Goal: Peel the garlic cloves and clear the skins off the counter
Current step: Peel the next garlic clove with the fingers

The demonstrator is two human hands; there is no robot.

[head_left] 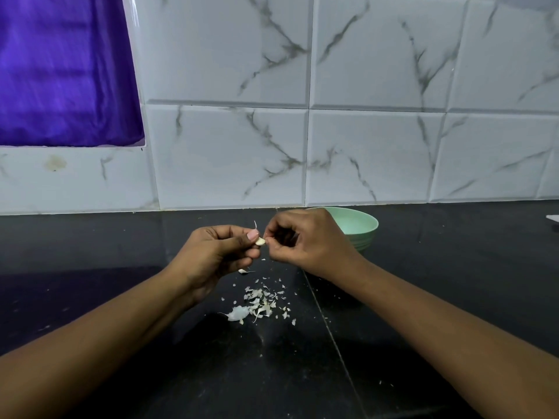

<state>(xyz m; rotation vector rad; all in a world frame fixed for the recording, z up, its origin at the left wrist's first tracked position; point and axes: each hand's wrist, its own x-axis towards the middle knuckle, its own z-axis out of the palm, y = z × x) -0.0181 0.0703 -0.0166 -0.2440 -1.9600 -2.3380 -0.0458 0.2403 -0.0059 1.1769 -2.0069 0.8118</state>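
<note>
White marble-look wall tiles (363, 86) fill the back, w/ a purple curtain (60, 71) top left. Black tabletop (90, 252) below. Both hands are raised over it, close together: left hand (217, 252) pinches a garlic clove (260, 241) btwn thumb & fingers, right hand (308, 243) w/ curled fingers nips the clove's near end. Green bowl (360, 225) sits behind the right hand. Loose skins (260, 303) lie scattered on the tabletop under the hands.

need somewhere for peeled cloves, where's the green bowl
Head view: the green bowl sits on the black counter just behind the right hand, right of centre.
</note>
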